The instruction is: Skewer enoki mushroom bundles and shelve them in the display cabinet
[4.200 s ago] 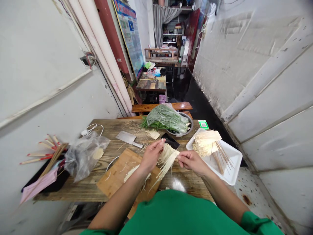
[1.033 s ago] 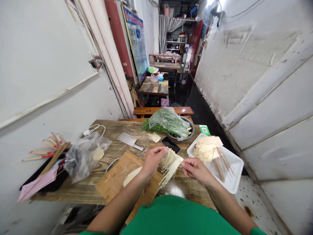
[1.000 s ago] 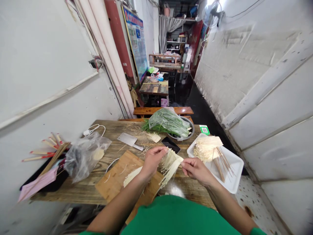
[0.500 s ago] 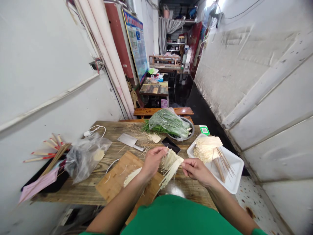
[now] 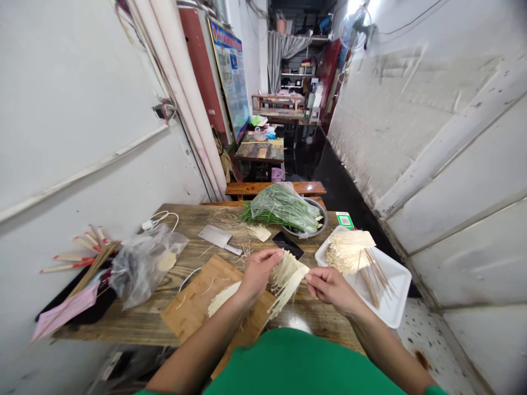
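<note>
A bunch of pale enoki mushrooms (image 5: 289, 277) is stretched between my hands, over the table just right of the cutting board. My left hand (image 5: 260, 269) is closed, with thumb and fingers pinching the bunch at its upper left. On the other side, my right hand (image 5: 329, 284) grips its flat base end between thumb and fingertips. More enoki (image 5: 222, 298) lies on the wooden cutting board (image 5: 193, 304), partly hidden by my left forearm. In the white tray (image 5: 397, 299) at the right, skewered enoki (image 5: 349, 249) is piled with its bamboo sticks (image 5: 373, 282) pointing towards me.
A cleaver (image 5: 216, 236), a small enoki piece (image 5: 259, 233) and a black phone (image 5: 288, 244) lie beyond the board. Bagged green chives (image 5: 284, 208) rest on a metal bowl (image 5: 323, 219). At the left are a plastic bag (image 5: 144, 263) and bundled sticks (image 5: 93, 269).
</note>
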